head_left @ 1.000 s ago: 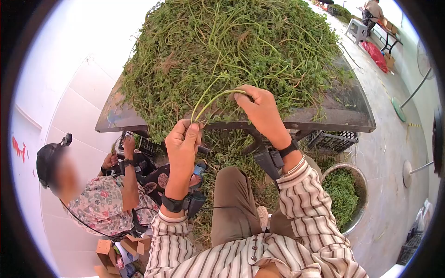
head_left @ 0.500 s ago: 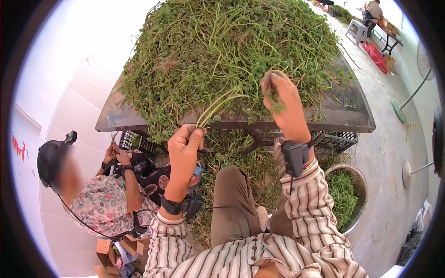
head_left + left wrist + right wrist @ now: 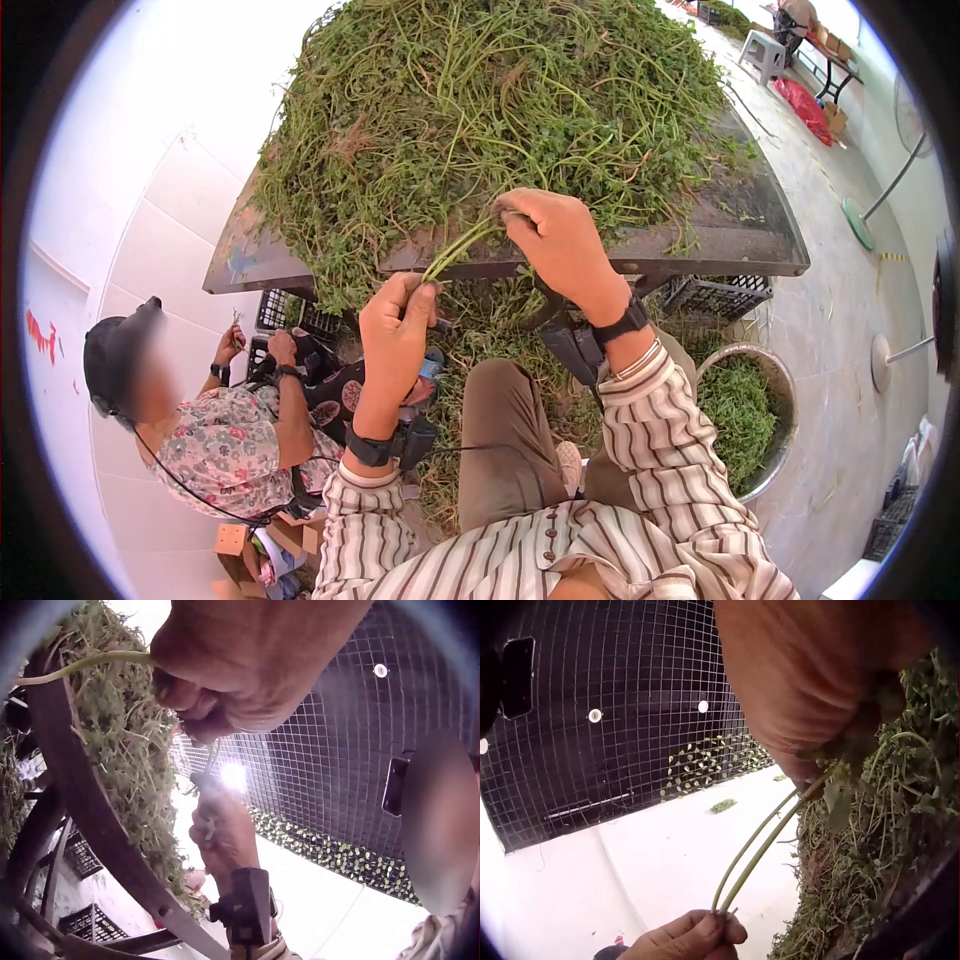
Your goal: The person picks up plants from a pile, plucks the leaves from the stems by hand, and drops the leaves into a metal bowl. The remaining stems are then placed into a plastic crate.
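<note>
Thin green plant stems [image 3: 462, 246] stretch between my two hands, just in front of the table edge. My left hand [image 3: 396, 322] pinches their lower ends between thumb and fingers. At the upper ends, my right hand [image 3: 562, 240] grips the stems with curled fingers. The right wrist view shows two stems [image 3: 759, 847] running side by side from the left fingertips up to the right fingers, with some leaves [image 3: 840, 806] by the right hand. Behind both hands, a big heap of leafy stems [image 3: 490, 110] covers most of the dark table [image 3: 745, 235].
Black crates [image 3: 718, 298] stand under the table, and cut greens litter the floor there. To my right is a round metal tub [image 3: 788, 400] of greens [image 3: 738, 420]. A person [image 3: 225, 430] sits close on my left. A fan stand [image 3: 890, 195] is farther right.
My right hand gripped the bent stems, then swung right with leafy bits in its fingers. Now it is back, gripping the stems' upper ends. My left hand keeps its pinch almost in place.
</note>
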`<state>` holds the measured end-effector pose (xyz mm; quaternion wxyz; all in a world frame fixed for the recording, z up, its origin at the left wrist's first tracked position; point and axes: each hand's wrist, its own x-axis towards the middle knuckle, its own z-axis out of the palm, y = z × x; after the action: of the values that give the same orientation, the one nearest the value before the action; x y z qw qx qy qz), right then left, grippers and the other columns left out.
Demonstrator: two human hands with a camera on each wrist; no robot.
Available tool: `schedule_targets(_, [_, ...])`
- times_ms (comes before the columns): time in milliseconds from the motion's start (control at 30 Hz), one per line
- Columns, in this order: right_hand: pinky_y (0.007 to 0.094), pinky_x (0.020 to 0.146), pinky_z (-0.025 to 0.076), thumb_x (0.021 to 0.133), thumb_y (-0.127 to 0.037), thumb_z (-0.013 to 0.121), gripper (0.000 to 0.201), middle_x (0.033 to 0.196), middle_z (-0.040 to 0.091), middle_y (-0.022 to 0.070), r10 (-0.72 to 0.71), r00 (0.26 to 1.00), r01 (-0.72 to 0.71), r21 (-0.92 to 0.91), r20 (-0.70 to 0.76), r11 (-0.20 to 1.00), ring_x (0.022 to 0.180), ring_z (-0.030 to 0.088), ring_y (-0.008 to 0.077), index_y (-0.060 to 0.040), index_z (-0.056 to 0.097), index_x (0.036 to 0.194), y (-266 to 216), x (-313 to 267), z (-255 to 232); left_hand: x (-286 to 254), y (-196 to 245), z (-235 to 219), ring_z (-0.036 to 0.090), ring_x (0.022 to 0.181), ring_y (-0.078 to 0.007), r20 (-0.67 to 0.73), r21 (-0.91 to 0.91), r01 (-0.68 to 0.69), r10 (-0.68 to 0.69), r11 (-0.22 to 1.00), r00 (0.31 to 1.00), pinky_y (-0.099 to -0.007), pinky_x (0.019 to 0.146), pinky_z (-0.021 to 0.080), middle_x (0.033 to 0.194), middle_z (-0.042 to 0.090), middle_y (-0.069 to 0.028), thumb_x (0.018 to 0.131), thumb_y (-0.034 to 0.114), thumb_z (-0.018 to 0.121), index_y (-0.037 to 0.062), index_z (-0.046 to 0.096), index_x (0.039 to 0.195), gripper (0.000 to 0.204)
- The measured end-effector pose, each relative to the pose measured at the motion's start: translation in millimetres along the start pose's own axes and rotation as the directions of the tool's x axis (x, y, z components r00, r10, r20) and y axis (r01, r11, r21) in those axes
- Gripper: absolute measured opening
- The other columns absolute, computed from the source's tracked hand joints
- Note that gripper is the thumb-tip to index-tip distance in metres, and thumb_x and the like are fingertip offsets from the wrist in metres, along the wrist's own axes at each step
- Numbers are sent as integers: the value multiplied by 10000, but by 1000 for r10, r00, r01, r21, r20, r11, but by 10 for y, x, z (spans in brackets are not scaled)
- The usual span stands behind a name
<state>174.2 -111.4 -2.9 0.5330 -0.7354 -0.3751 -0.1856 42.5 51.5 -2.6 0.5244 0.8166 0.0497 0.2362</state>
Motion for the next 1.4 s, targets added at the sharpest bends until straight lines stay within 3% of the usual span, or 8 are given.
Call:
schedule_targets(267, [347,522,366,785,-98,506,123,632,512,122,475,851,-325,484,-226,812,544,466,192,8,567,799,263,89,-88,-64,143,-21,420,539,-47,-45,301,-69,86,951,995,-207,485,333,606,492,12,880,141,516,2,590,853,160])
schedule_targets(467, [208,448,290,830,-152,502,179,636,468,-41,461,836,-172,655,-298,736,516,380,43,-14,594,897,148,-165,-664,-67,-137,-206,301,452,1,-58,-59,46,-50,997,997,-161,406,188,607,471,38,897,192,545,36,600,888,165])
schedule_targets(567, [251,595,445,822,-128,498,218,738,573,36,398,796,-299,275,-456,914,634,499,89,19,605,942,-11,-632,-1193,-82,-129,-199,309,460,-8,-53,-67,68,-72,995,996,-167,410,205,626,491,31,896,191,548,12,602,902,187])
schedule_targets(767, [319,746,468,822,-173,514,292,884,617,126,561,591,-794,-293,-580,533,763,581,178,-32,586,1067,88,-2157,-2439,-16,-55,-37,370,532,-35,-30,-87,82,-85,993,996,-184,480,269,652,497,20,881,172,561,-11,611,911,193])
schedule_targets(833, [322,740,450,815,-173,516,304,858,609,153,294,849,-504,-840,-438,204,759,572,207,-24,588,1070,199,-2785,-2729,28,18,-8,375,612,-61,-37,-50,81,-83,995,996,-211,547,279,690,474,22,850,126,578,-45,623,915,189])
schedule_targets(933, [279,672,447,798,-135,531,281,794,617,105,188,900,-433,-861,-394,266,701,556,166,-6,605,1037,166,-2946,-2848,113,216,130,380,652,-70,14,14,-167,166,986,986,-220,568,282,747,468,12,830,109,595,-54,628,887,176])
schedule_targets(1000, [241,600,443,799,-101,534,260,776,601,51,631,504,-847,-196,-589,494,644,535,110,7,610,1023,-47,-2663,-2711,129,367,217,390,684,-77,90,-3,-133,132,991,987,-225,582,294,782,462,8,817,99,611,-47,640,885,164])
schedule_targets(1400, [180,496,356,865,-116,541,257,704,542,-19,567,812,-531,576,137,621,569,446,37,-20,584,1099,-680,-1082,-1261,-80,919,1004,466,691,-208,402,144,-704,609,696,684,-297,615,392,763,562,-42,668,73,694,67,681,847,179])
